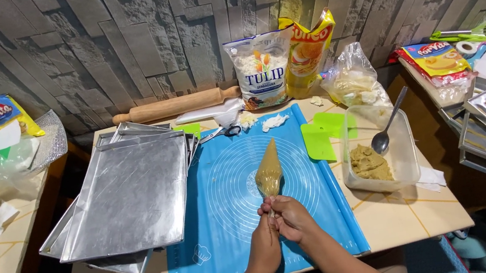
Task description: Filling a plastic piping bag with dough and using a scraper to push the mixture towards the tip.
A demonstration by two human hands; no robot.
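Piping bag (pixel 269 170) points toward 12 o'clock from both hands; left hand (pixel 265 234) and right hand (pixel 290 216) clench its twisted tail together.

A grey wall (pixel 138 38) of rough, stone-like slabs set at angles fills the background. Before it stands a pale tiled table (pixel 401 216) with thin yellow lines — a second, similar table (pixel 0 271) sits at the left, a dark gap between them. The light is even and bright.
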